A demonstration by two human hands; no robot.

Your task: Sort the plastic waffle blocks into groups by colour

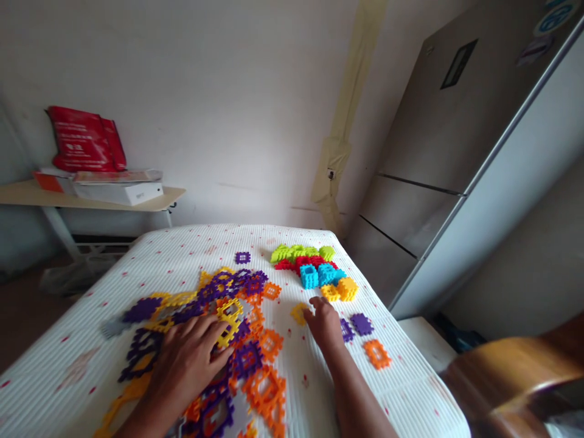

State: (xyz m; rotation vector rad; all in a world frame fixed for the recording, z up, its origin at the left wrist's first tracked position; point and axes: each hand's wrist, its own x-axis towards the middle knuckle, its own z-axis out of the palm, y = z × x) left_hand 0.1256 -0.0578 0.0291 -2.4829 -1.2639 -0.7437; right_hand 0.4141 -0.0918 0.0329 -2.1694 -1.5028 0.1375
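While a refrigerator [420, 140] flanks the tablecloth [406, 389], left hand [194, 350] spreads, right hand's [325, 322] grip unclear.

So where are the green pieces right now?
In the head view, the green pieces sit toward the far right of the patterned cloth, just behind the red pieces and beyond the right hand.
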